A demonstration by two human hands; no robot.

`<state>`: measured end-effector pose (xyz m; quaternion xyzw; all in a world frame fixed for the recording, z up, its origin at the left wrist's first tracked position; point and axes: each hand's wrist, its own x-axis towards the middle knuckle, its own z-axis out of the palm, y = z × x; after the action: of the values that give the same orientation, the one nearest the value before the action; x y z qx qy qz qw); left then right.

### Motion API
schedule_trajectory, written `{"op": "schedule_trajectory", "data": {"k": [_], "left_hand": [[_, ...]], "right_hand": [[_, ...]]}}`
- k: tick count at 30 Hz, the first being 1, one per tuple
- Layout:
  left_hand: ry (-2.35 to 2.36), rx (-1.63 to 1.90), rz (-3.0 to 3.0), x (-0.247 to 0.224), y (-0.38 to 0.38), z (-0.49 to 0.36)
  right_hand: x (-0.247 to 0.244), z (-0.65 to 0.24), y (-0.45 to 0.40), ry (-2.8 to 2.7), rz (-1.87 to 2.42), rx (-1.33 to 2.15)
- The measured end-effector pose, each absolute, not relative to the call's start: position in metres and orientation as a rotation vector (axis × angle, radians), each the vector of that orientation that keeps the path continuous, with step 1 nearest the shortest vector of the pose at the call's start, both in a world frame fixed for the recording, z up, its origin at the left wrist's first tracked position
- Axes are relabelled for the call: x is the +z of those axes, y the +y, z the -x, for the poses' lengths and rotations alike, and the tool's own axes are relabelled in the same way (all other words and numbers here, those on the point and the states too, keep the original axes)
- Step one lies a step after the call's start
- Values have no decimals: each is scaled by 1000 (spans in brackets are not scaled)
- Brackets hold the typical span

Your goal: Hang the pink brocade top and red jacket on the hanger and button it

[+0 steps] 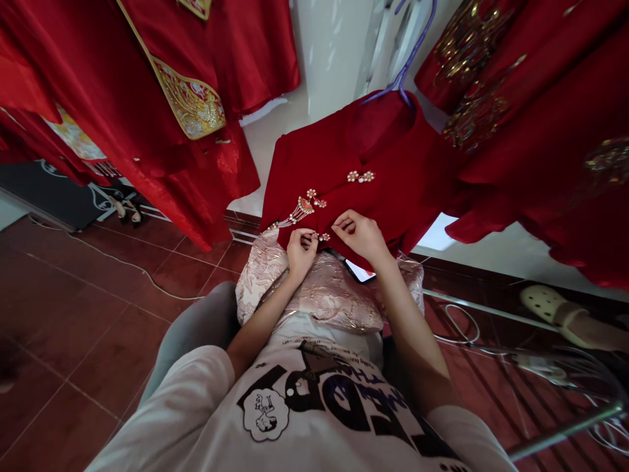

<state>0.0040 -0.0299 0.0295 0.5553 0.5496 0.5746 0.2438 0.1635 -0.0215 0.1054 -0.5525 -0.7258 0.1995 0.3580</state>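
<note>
A red garment (pixel 383 203) on a purple hanger (pixel 403 73) lies spread across my lap, with beaded flower ornaments (pixel 360 177) below its neckline. Lower on it are a fan-shaped beaded tassel brooch (pixel 303 208) and a small beaded flower clasp (pixel 324 237). My left hand (pixel 301 252) is closed in a pinch on the red garment beside this clasp. Just right of the clasp, my right hand (pixel 361 233) is raised slightly over the cloth, thumb and forefinger pressed together. Whatever those right fingertips hold, if anything, is too small to see.
Pink brocade fabric (pixel 334 288) covers my lap, with a lit phone (pixel 360 271) partly under the garment. Red embroidered garments (pixel 196 105) hang at left and more beaded ones (pixel 531 131) at right. A metal rack (pixel 565 429) and someone's clog-shod foot (pixel 555 311) are at lower right.
</note>
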Motion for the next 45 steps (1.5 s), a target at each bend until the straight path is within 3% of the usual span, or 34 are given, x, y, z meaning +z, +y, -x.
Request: {"op": "schedule_trajectory", "data": {"k": [7,16,25,34,45], "left_hand": [[1538,1328,-1798,24,-33,-2],[1231,1608,-1782,7,-24,1],[1206,1567,-1632,8,-24,0],[1205,1495,-1380,18,-26,-5],[1009,1519,-1022,64,15,-17]], "right_hand": [[96,-167,-18,-1923,1495,620],[82,-156,-13,-1970,1437,706],[85,-159,-13,-1949,1469,700],[85,-163,-12,-1960,1375,773],[115,-198,-23,-2100,1240,1150]]}}
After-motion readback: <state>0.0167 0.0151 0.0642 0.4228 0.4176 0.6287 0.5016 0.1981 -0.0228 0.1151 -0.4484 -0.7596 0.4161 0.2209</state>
